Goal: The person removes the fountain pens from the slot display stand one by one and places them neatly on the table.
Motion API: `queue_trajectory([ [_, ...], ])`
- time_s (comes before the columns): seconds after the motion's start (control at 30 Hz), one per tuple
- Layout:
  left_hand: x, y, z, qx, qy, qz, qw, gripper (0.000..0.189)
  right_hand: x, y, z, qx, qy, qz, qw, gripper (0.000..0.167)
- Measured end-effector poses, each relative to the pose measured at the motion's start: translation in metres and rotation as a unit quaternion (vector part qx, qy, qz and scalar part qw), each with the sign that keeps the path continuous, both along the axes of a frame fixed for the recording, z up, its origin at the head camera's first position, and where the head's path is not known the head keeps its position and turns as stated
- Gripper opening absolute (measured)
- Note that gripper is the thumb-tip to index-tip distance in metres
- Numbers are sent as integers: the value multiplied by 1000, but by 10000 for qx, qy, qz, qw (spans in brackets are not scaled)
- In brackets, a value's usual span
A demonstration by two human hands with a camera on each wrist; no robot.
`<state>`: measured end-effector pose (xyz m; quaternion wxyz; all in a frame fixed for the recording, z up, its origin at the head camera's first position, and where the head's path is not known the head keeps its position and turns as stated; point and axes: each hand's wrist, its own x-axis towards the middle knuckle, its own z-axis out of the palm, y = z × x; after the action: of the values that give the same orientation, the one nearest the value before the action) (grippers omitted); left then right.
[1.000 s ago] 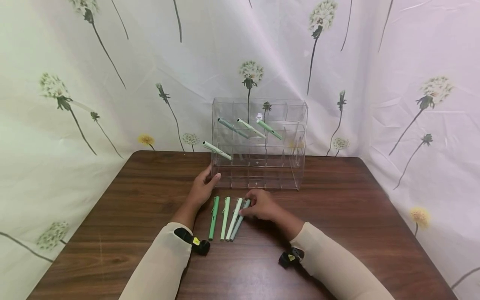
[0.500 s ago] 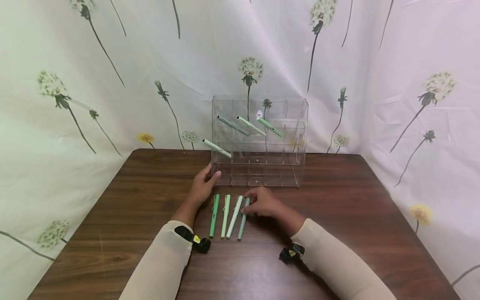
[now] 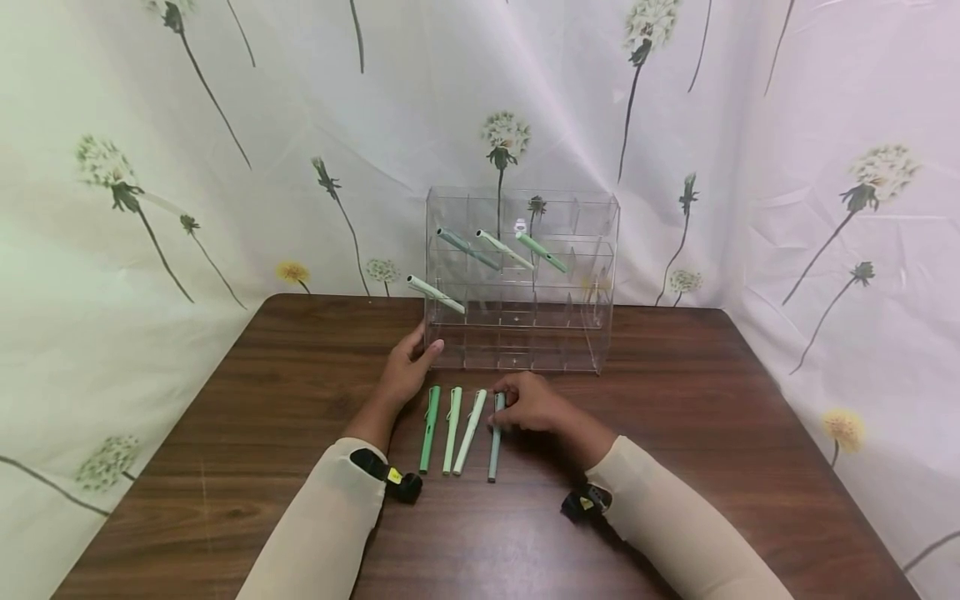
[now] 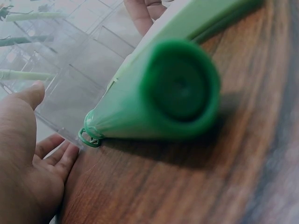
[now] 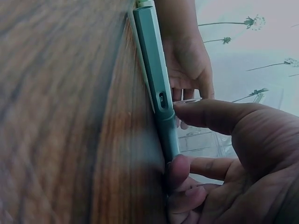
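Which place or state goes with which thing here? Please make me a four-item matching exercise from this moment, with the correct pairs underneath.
Things
1. left hand
2. right hand
3. deep green pen
4. rack

Places and states
A. lying on the table, farthest left in its row
B. see-through, divided into compartments
C. with its fingers pinching the grey-green pen
D. at the rack's left side, near the bottom

Right pairs: 1-D, 2-C, 3-A, 4-B
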<state>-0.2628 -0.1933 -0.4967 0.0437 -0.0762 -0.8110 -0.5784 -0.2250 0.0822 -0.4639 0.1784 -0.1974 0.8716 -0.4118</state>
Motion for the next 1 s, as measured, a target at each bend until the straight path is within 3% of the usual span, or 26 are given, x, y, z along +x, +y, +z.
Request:
queue_trajectory([
  [0.17, 0, 0, 0, 63, -33, -15, 10000, 72, 0, 0, 1, -38, -32, -52, 10000, 59],
  [0.5, -3, 0, -2, -80, -12, 160, 9998, 70, -3, -10, -7, 377, 761, 135, 9963, 65],
  [0.7, -3, 1, -2, -72, 0, 183, 9998, 69, 0, -17, -3, 800, 698, -40, 9943, 66],
  [1.0, -1, 0, -2, -63, -94, 132, 9998, 70, -2, -20, -4, 899, 642, 84, 9938, 69],
])
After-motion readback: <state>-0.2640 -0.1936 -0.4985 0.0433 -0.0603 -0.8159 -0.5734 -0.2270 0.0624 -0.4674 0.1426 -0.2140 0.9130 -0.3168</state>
